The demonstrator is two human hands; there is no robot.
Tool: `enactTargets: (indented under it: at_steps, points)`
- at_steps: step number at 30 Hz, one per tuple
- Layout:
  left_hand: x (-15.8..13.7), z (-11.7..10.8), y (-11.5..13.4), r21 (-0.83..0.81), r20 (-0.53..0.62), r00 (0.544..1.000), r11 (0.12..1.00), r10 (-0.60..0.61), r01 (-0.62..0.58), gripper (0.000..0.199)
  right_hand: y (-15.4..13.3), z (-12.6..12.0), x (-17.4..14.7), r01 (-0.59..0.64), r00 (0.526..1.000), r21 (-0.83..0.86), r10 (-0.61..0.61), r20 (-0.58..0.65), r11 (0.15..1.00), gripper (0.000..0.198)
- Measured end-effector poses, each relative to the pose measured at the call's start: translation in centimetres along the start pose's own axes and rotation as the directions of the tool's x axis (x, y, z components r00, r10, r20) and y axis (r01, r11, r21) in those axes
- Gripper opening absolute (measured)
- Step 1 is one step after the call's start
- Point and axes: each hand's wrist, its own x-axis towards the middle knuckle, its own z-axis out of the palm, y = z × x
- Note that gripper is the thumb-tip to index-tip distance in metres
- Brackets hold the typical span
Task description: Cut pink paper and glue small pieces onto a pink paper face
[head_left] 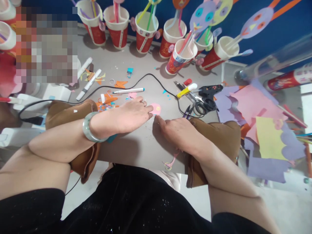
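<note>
A small pink paper disc (153, 107) lies on the grey table, carrying a yellow paper dot (158, 108). My left hand (131, 113), with a ring and a jade-coloured bangle, holds the disc's left edge down with its fingertips. At the disc's lower edge is the index fingertip of my right hand (174, 130), its other fingers curled under. A speck of blue shows beside that fingertip; what the curled fingers hold, if anything, is hidden. Behind my left hand lies a white marker (129, 91) with a blue end among coloured paper scraps (107, 99).
Red-and-white paper cups (145, 40) with straws and paper faces line the back. At right are a yellow cutter (186, 91), scissors (195, 100), a black glue gun (209, 94) and coloured paper sheets (258, 100). A black cable (107, 87) crosses the table. Brown cushions (216, 135) lie under my forearms.
</note>
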Motion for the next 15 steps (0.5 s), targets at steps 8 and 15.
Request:
enactTargets:
  at_steps: [8,15]
  points:
    - [0.1,0.3,-0.1,0.027,0.079,0.997,1.000,-0.001,-0.001,0.031,0.0,-0.5,-0.2,0.006,1.000,-0.023,-0.006,0.022,1.000,0.057]
    - [0.1,1.1,-0.3,-0.020,0.068,0.997,0.999,-0.024,0.026,0.021,-0.3,-0.7,-0.2,-0.020,0.998,-0.019,0.021,0.066,1.000,0.058]
